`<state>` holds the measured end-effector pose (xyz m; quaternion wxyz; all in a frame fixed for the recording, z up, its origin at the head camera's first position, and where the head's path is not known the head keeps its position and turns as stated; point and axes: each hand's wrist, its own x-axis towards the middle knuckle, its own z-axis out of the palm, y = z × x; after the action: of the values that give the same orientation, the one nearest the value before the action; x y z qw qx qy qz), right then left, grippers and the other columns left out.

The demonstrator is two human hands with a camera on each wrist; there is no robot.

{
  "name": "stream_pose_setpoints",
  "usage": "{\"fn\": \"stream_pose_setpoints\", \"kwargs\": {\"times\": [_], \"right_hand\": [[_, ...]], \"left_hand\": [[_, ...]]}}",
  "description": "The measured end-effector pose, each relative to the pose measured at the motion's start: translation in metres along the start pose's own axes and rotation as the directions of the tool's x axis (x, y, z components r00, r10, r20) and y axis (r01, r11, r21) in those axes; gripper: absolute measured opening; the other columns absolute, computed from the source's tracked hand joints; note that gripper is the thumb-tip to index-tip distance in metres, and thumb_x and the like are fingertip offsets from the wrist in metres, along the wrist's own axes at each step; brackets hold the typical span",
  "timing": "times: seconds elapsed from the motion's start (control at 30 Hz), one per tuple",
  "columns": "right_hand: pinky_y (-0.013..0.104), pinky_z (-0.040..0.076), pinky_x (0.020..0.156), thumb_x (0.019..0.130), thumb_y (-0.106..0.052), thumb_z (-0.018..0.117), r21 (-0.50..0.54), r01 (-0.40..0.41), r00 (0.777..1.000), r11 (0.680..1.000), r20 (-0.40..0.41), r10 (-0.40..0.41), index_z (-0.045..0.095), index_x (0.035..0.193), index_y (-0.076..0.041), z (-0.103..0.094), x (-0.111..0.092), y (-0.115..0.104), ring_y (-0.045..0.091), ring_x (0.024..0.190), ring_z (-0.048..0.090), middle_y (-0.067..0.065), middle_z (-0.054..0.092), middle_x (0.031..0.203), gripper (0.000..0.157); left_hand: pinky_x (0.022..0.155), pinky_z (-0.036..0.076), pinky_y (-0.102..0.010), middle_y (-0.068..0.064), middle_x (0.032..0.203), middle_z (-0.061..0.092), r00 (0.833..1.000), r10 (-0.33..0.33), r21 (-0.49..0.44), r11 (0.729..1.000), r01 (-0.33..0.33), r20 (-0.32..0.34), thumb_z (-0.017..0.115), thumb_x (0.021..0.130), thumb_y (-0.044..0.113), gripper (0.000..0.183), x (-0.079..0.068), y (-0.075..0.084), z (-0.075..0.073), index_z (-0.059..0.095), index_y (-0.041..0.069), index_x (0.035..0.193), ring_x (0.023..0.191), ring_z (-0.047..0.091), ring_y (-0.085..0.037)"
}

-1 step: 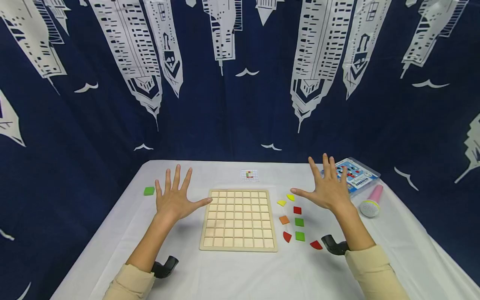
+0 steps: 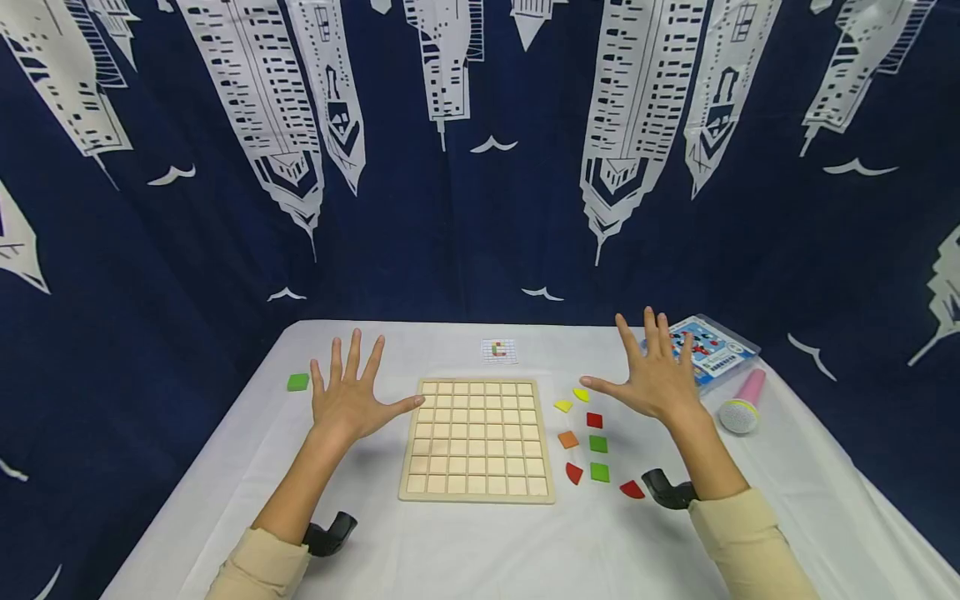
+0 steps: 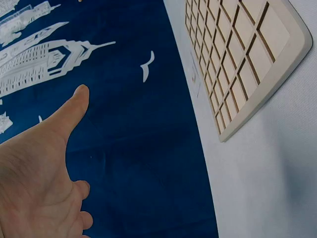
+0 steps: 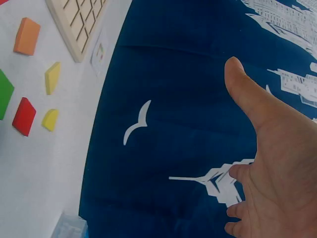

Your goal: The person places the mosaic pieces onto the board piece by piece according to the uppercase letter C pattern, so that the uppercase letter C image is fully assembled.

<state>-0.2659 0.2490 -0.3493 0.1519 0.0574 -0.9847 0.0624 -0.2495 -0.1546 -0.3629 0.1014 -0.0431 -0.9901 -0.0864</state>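
Both hands are held up over the table with fingers spread, holding nothing. My left hand point(image 2: 349, 406) is left of the wooden grid board point(image 2: 477, 442); its thumb tip overlaps the board's upper left edge in the head view. My right hand point(image 2: 656, 379) is to the right of the board, beyond the loose coloured pieces. Nearest to it are two yellow pieces point(image 2: 562, 406), with a red square point(image 2: 594, 421) below them. Further down lie an orange square point(image 2: 567, 439), green squares point(image 2: 599, 472) and red quarter-round pieces point(image 2: 573, 473). A lone green square point(image 2: 297, 382) lies beyond the left hand.
A small card with a coloured grid pattern point(image 2: 498, 351) lies behind the board. At the back right are a blue printed package point(image 2: 712, 350), partly behind the right hand, and a pink toy microphone point(image 2: 743, 402). A dark blue curtain point(image 2: 465, 225) hangs behind the white table point(image 2: 480, 550).
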Motion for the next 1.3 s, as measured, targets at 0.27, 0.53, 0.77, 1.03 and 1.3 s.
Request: {"fn": "stream_pose_setpoints", "kwargs": {"times": [0.27, 0.53, 0.77, 1.03, 1.3], "right_hand": [[0.062, -0.010, 0.104, 0.082, -0.066, 0.049, 0.115, 0.005, 0.998, 0.993, -0.070, 0.003, 0.020, 0.147, -0.012, 0.009, 0.002, 0.001, 0.042, 0.137, -0.001, 0.027, 0.008, 0.149, 0.090], [0.041, 0.046, 0.061, 0.085, -0.021, 0.067, 0.353, 0.013, 0.978, 0.936, -0.201, 0.063, 0.055, 0.126, -0.004, 0.049, 0.015, 0.022, 0.030, 0.075, 0.053, 0.015, 0.057, 0.087, 0.046], [0.026, 0.027, 0.041, 0.079, -0.019, 0.073, 0.439, -0.046, 0.999, 0.897, 0.017, 0.043, 0.062, 0.118, -0.005, 0.099, 0.023, 0.045, 0.014, 0.046, 0.032, 0.000, 0.038, 0.051, 0.042], [0.024, 0.023, 0.042, 0.081, -0.015, 0.071, 0.495, -0.031, 0.985, 0.868, 0.164, -0.058, 0.063, 0.119, -0.007, 0.130, 0.034, 0.053, 0.012, 0.045, 0.025, -0.001, 0.032, 0.050, 0.040], [0.026, 0.024, 0.044, 0.081, -0.019, 0.072, 0.500, -0.039, 0.983, 0.865, 0.175, -0.057, 0.063, 0.120, -0.008, 0.137, 0.043, 0.051, 0.014, 0.047, 0.027, -0.001, 0.034, 0.051, 0.042]], "left_hand": [[0.104, -0.014, -0.060, -0.016, 0.153, -0.008, 0.998, 0.009, -0.066, 0.998, -0.013, -0.060, 0.045, 0.077, 0.075, 0.100, 0.000, -0.001, 0.002, 0.010, 0.017, 0.150, 0.137, -0.018, -0.032], [0.105, 0.002, -0.064, -0.018, 0.153, -0.004, 0.990, 0.054, -0.302, 0.949, -0.092, -0.133, 0.052, 0.088, 0.054, 0.084, -0.004, -0.004, 0.040, 0.011, 0.015, 0.149, 0.138, -0.010, -0.034], [0.106, 0.009, -0.062, -0.018, 0.153, 0.003, 0.982, 0.178, -0.432, 0.882, -0.186, -0.059, 0.058, 0.087, 0.047, 0.084, -0.009, -0.011, 0.089, 0.011, 0.015, 0.149, 0.138, 0.000, -0.039], [0.107, 0.004, -0.059, -0.023, 0.151, 0.002, 0.962, 0.250, -0.535, 0.830, -0.157, 0.106, 0.058, 0.087, 0.046, 0.086, -0.016, -0.023, 0.123, 0.010, 0.010, 0.149, 0.137, 0.001, -0.041], [0.111, 0.001, -0.050, -0.022, 0.151, 0.000, 0.960, 0.247, -0.501, 0.852, -0.151, 0.131, 0.054, 0.088, 0.051, 0.086, -0.019, -0.025, 0.131, 0.009, 0.011, 0.149, 0.139, -0.001, -0.035]]}}
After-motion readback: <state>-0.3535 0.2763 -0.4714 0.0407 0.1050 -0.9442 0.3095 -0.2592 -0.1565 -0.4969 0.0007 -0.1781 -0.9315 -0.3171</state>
